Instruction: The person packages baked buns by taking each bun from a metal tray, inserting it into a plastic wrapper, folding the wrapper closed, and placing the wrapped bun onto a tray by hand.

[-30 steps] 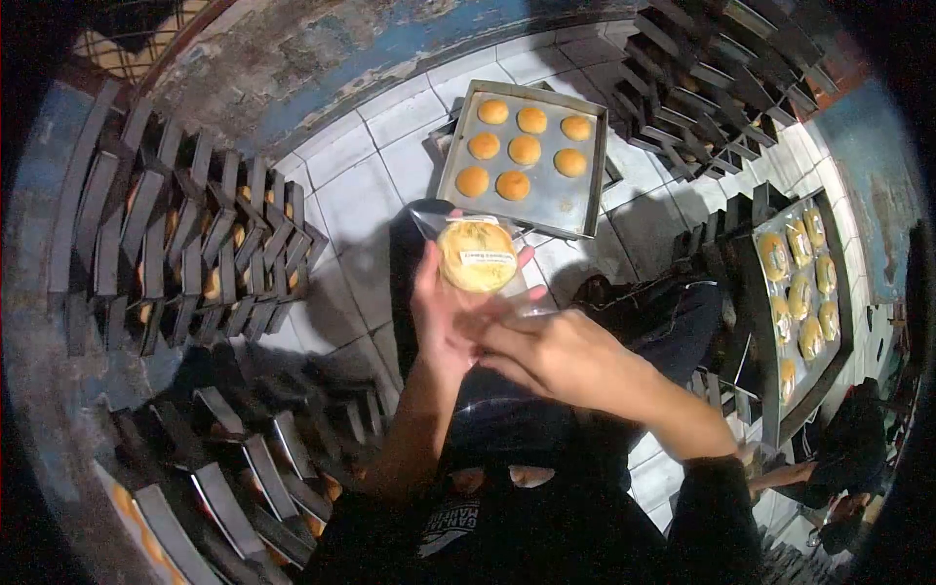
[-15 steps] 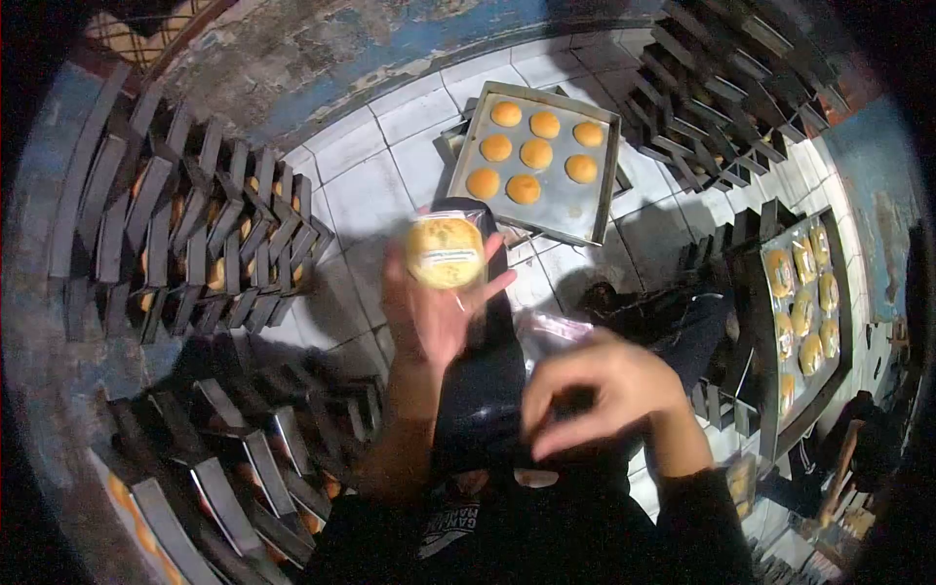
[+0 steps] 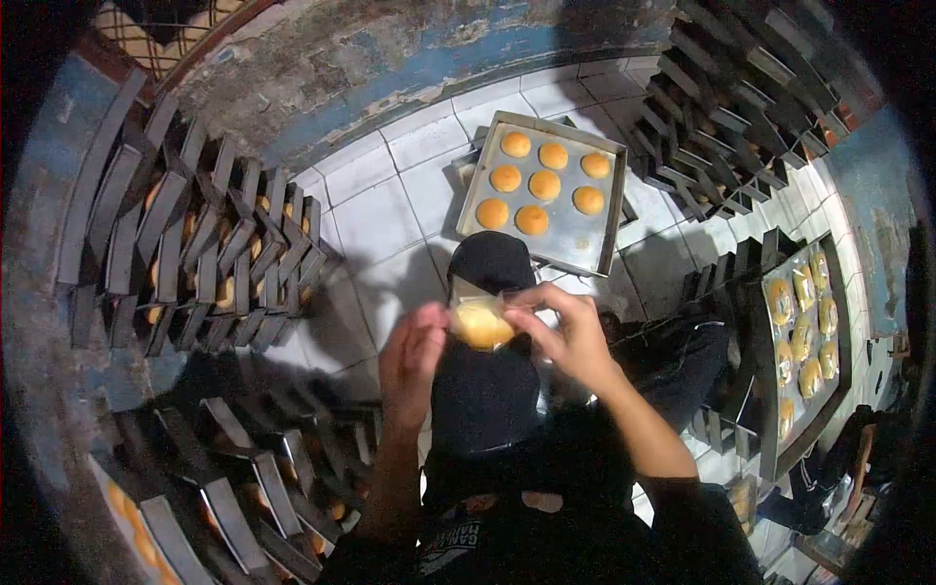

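A pale yellow bun in a clear plastic bag is held up between my hands, above the dark-clothed knee. My right hand pinches the bag's upper right side between thumb and fingers. At the bun's left edge is my left hand, its fingers close together and its tips at the bag, though motion blurs them. Beyond the knee, a square metal tray on the floor carries several golden round buns.
Stacked dark trays with buns stand at the left, with more stacked trays at lower left and others at upper right. On the right, a tray holds several bagged buns. A worn wall rises behind the white tiled floor.
The bagged bun has moved from my open left palm to between both hands, lower and nearer me. My right hand has risen and taken the bag's edge. The view has tilted slightly.
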Demonstrator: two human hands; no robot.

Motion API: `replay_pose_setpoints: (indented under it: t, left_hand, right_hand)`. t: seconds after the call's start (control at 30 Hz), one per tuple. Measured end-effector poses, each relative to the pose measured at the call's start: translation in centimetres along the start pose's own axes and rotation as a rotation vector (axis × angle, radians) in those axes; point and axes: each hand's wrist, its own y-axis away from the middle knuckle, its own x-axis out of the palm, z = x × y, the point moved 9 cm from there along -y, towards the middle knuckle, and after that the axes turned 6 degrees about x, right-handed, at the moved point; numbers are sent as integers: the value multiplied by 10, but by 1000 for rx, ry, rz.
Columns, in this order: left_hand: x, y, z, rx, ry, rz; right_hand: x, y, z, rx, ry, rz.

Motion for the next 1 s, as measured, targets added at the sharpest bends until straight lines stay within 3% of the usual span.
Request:
replay_pose_setpoints:
  t: [0.07,0.23,0.27,0.33,0.37,0.5,0.57,0.6,0.7,0.77,0.87,0.93,1.0]
  left_hand:
    - [3,0,3,83,38,-33]
    - [9,-13,-24,304,-297,31]
    - [8,-9,-27,295,-296,34]
    - [-10,-6,-17,61,-63,-55]
    - [-19,-5,-18,22,4,63]
    - [-14,-4,2,-61,71,97]
    - [-14,-5,-1,137,109,175]
    - [-14,1,5,115,107,177]
    - [-13,23,29,88,-115,204]
    - [-14,40,81,-82,-179,237]
    - [-6,43,86,-258,-165,244]
    - [-3,43,100,-318,-155,245]
    - [-2,40,115,-369,-147,246]
  right_hand:
    - [3,-1,-12,117,-7,23]
    - [2,-8,-3,0,13,45]
    - [1,-3,-5,10,13,47]
    - [-5,9,-40,404,-429,60]
    - [-15,9,-33,392,-497,75]
    - [-8,20,-65,528,-450,60]
    - [-19,18,-42,198,-223,6]
    - [-21,23,-42,121,-159,31]
    - [-11,46,-56,125,-16,62]
    - [1,69,-106,480,-132,62]
    - [11,78,-126,582,-261,96]
    - [14,75,-132,634,-172,193]
    - [30,77,-146,795,-546,210]
